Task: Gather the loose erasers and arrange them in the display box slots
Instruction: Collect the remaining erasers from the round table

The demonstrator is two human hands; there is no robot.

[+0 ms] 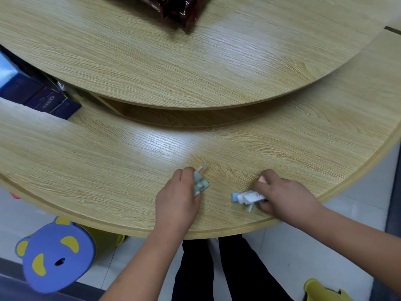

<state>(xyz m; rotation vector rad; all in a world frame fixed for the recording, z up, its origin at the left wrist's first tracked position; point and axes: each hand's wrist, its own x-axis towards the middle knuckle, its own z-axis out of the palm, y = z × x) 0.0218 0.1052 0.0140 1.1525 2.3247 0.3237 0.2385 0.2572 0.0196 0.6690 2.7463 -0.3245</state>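
Observation:
My left hand (176,197) rests on the round wooden table (108,166) near its front edge, closed around a bunch of grey-green erasers (200,183) with a pale pink one (200,168) sticking out at the top. My right hand (282,196) is about a hand's width to the right, gripping several white and light-blue erasers (247,197); a pink eraser (262,179) shows by its fingers. No display box is in view.
A raised round turntable (173,61) covers the table's middle, with a dark red plastic packet (178,9) at its far side. Dark blue boxes (43,98) sit at the left. A blue bear-shaped stool (56,255) and a yellow stool (321,290) stand on the floor.

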